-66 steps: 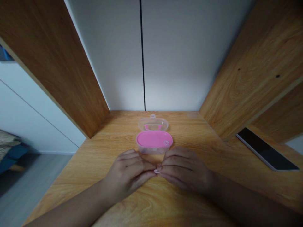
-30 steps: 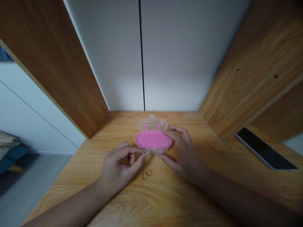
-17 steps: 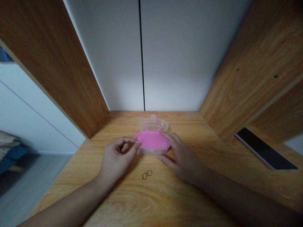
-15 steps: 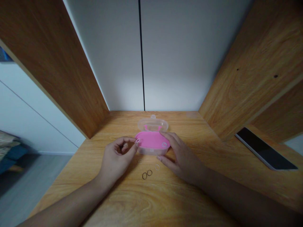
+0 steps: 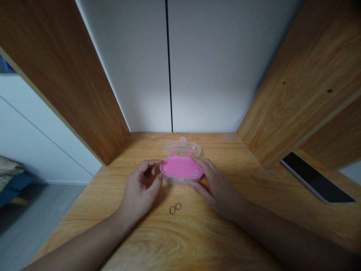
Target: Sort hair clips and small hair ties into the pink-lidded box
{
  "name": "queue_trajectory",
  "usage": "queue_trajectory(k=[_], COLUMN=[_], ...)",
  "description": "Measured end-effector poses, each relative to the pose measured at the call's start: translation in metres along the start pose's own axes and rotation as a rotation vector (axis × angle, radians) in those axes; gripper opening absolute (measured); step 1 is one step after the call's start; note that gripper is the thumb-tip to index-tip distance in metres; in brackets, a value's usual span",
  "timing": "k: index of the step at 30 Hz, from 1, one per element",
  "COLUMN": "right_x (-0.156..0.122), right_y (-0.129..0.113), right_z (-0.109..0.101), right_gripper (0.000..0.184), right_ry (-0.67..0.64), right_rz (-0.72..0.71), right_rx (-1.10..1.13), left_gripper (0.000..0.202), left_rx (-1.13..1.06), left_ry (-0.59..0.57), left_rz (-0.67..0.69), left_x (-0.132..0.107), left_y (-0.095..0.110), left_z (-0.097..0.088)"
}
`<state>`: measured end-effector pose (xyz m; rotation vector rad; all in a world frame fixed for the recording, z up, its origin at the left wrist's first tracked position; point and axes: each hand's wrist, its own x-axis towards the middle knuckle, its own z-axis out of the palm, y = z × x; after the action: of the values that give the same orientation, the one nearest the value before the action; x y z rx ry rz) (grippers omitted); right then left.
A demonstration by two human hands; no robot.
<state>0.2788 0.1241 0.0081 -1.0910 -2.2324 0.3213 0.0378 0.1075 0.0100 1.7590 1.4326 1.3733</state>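
Observation:
A small oval plastic box (image 5: 181, 174) sits on the wooden desk (image 5: 180, 241), its pink-lined base facing me and its clear lid (image 5: 182, 148) hinged open behind it. Two pale rubber rings lie in the pink base, one at each end: the left ring (image 5: 166, 171) and the right ring (image 5: 196, 172). My left hand (image 5: 140, 184) stands at the box's left end, with curled fingers and nothing in them. My right hand (image 5: 214, 192) holds the right end of the box. Below the box, several loose rubber bands (image 5: 175, 207) lie on the desk.
Wooden side panels (image 5: 67, 79) rise on both sides of the desk, with a white panel wall (image 5: 169, 75) behind. A dark flat tablet or phone (image 5: 316, 177) lies at the right edge. Grey floor (image 5: 34, 226) shows beyond the desk's left edge.
The ring once at my left fingertips now lies in the left end of the pink base. My left hand has opened slightly and moved down beside the box.

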Motion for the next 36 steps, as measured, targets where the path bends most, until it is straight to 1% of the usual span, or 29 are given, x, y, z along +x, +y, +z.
queue_trajectory(k=[2, 4, 6, 8, 12, 18, 21, 23, 25, 27, 30, 32, 34, 36], right_x=[0.0, -0.001, -0.001, -0.001, 0.0, 0.0, 0.001, 0.001, 0.001, 0.001, 0.001, 0.002, 0.002, -0.001], right_y=[0.001, 0.001, 0.001, 0.0, -0.001, -0.001, 0.0, 0.0, 0.001, 0.001, 0.0, -0.002, -0.004, -0.006], right_z=[0.0, 0.0, 0.0, 0.0, 0.0, -0.001, -0.001, -0.001, -0.001, 0.0, 0.001, -0.002, -0.006, -0.011], right_gripper=[0.056, 0.056, 0.059, 0.063, 0.07, 0.072, 0.069, 0.067, 0.067, 0.069, 0.071, 0.071, 0.07, 0.072], right_ry=[0.003, 0.005, 0.014, 0.022, 0.025, 0.027, 0.033, 0.037, 0.036, 0.032, 0.035, 0.057, 0.124, 0.24], right_rz=[0.005, 0.006, 0.005, 0.002, 0.007, 0.021, 0.02, 0.017, 0.019, 0.018, 0.001, -0.018, -0.055, -0.138], right_rx=[0.008, 0.016, 0.02, 0.021, 0.029, 0.039, 0.03, 0.026, 0.025, 0.026, 0.028, 0.008, -0.055, -0.135], left_gripper=[0.032, 0.042, 0.05, 0.055, 0.058, 0.055, 0.056, 0.058, 0.061, 0.064, 0.066, 0.063, 0.056, 0.044], left_rx=[0.035, 0.051, 0.041, 0.03, 0.085, 0.153, 0.193, 0.227, 0.254, 0.266, 0.259, 0.247, 0.215, 0.174], left_ry=[-0.013, -0.053, -0.106, -0.136, -0.096, -0.071, -0.006, 0.042, 0.046, 0.013, -0.088, -0.148, -0.19, -0.265], left_rz=[0.033, 0.054, 0.075, 0.095, 0.133, 0.197, 0.31, 0.434, 0.56, 0.665, 0.789, 0.852, 0.89, 0.907], left_x=[0.0, -0.001, -0.003, -0.004, -0.006, -0.009, -0.009, -0.011, -0.015, -0.019, -0.022, -0.021, -0.019, -0.017], left_y=[-0.001, -0.003, -0.004, -0.004, -0.002, 0.003, 0.007, 0.011, 0.016, 0.019, 0.021, 0.021, 0.022, 0.022], left_z=[0.0, 0.001, 0.002, 0.002, 0.001, -0.002, -0.003, -0.005, -0.007, -0.009, -0.009, -0.009, -0.011, -0.012])
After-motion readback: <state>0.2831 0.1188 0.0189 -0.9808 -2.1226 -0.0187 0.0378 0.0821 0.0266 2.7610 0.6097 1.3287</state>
